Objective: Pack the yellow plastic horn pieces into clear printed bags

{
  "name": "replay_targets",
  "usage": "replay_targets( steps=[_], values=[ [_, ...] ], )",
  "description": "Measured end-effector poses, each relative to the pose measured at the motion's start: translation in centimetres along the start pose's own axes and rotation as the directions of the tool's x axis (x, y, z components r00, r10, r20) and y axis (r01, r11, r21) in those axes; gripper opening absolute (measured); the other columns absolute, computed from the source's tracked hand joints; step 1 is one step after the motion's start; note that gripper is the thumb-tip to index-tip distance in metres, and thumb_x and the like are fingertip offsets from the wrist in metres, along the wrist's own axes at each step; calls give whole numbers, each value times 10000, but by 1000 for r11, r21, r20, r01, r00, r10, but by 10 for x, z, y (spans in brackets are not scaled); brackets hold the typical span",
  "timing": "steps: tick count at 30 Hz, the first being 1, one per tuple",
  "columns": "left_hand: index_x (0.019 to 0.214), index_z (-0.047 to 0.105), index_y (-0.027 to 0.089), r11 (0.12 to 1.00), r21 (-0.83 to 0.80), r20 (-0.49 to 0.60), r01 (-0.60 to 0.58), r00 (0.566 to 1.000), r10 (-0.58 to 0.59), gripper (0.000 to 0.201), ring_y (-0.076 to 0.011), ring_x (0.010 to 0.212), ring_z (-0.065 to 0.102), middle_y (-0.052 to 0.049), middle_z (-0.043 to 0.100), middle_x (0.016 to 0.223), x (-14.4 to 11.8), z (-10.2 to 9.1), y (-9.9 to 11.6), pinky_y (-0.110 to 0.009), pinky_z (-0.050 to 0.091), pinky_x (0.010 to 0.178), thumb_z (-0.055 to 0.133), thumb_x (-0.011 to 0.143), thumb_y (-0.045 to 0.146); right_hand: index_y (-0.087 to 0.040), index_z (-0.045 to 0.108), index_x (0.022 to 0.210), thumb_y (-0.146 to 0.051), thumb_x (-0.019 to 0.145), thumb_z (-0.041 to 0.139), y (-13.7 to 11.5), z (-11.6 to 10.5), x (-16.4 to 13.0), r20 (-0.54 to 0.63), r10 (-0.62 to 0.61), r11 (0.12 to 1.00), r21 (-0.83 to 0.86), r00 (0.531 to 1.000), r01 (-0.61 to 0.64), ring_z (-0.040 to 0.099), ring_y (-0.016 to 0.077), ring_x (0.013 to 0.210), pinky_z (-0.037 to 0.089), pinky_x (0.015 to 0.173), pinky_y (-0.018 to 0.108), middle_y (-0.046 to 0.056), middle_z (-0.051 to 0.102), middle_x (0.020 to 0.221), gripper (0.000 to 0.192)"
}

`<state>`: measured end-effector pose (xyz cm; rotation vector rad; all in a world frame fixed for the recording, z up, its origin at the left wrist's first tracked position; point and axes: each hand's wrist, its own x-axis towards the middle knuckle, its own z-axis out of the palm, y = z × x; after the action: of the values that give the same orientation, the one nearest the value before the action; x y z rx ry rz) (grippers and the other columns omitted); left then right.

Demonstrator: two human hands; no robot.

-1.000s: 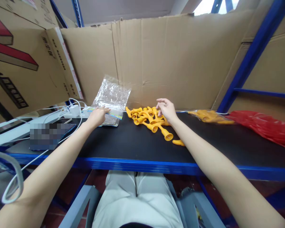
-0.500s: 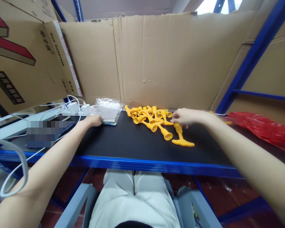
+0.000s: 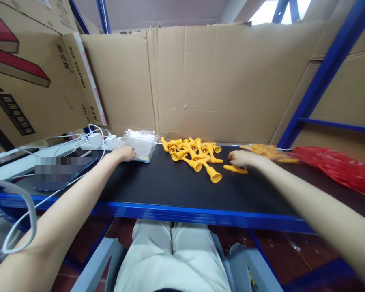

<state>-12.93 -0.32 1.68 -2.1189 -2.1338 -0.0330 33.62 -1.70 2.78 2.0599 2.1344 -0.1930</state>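
Left hand (image 3: 125,153) flat on clear bag (image 3: 139,144) | right hand (image 3: 241,158) pinching yellow piece (image 3: 235,168)

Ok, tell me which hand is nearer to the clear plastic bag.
Left. The left hand rests at the near edge of the clear plastic bag, touching it. The right hand is far off, beyond the pile of yellow plastic parts, on a single yellow part.

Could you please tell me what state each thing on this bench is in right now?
Left hand: resting on the clear plastic bags.
Clear plastic bags: lying flat in a small stack.
Right hand: fingers on a single yellow piece.
Single yellow piece: lying flat, apart from the pile.
Yellow pile: loose, jumbled.
Red bag: crumpled, lying flat.
Chargers: plugged in, cables attached.
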Motion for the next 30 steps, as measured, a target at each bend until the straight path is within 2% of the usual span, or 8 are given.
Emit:
replay_targets(
  steps=[3,7,12,14,18,23,27,30],
  values=[
    [1248,536,129,998,62,31,33,999,-35,507,-309,1201,462,-141,504,1319,-22,-7,11,-459,331,996,363,800,293,-156,574,1176,-232,781,497,5,7,32,-210,-34,999,-6,977,34,612,249,996,469,807,304,115,614,1161,409],
    [1364,381,153,997,63,-151,52,988,-42,546,-326,1273,367,-128,323,1452,-54,-11,20,-587,272,993,280,852,315,-134,528,1259,-267,835,452,2,13,59,-330,-36,996,67,943,61,521,221,1157,394,948,274,106,543,1280,450],
    [1448,181,198,965,-99,-422,243,868,-262,638,-357,1351,192,-104,114,1523,-82,-14,10,-654,238,979,241,871,464,-128,517,1263,-339,836,461,7,16,67,-411,56,983,182,910,21,552,241,1103,436,893,308,120,584,1220,480],
    [1461,115,216,923,-197,-409,330,828,-383,689,-371,1370,107,-87,44,1533,-85,-11,-4,-685,219,968,211,860,541,-138,532,1242,-334,831,465,11,14,64,-452,70,978,206,889,28,567,238,1071,443,879,312,114,604,1183,461],
    [1468,44,209,838,-334,-261,431,812,-521,809,-387,1376,13,-62,-68,1533,-79,7,-41,-647,241,990,196,812,657,-148,566,1197,-300,830,460,12,4,50,-528,75,973,225,846,54,571,232,1054,436,899,321,101,623,1140,411],
    [1457,50,102,845,-324,-240,426,826,-509,845,-381,1376,15,-117,-124,1517,-59,31,-74,-613,194,1021,152,829,659,-143,590,1157,-272,829,462,14,-5,35,-597,27,979,180,802,101,575,238,1043,436,912,348,105,627,1126,375],
    [1441,73,39,841,-331,-283,429,805,-522,784,-344,1382,28,-178,-64,1514,-50,31,-81,-523,157,1067,195,873,566,-154,603,1137,-269,826,467,25,-7,25,-628,7,984,141,778,105,578,239,1037,439,905,357,99,628,1128,358],
    [1451,68,92,833,-346,-265,431,807,-528,790,-379,1365,94,-152,-58,1521,-55,20,-73,-590,202,1021,171,857,602,-151,606,1132,-274,830,462,42,-12,17,-632,37,988,139,774,66,584,235,1018,439,887,343,99,632,1124,357]
  ],
)
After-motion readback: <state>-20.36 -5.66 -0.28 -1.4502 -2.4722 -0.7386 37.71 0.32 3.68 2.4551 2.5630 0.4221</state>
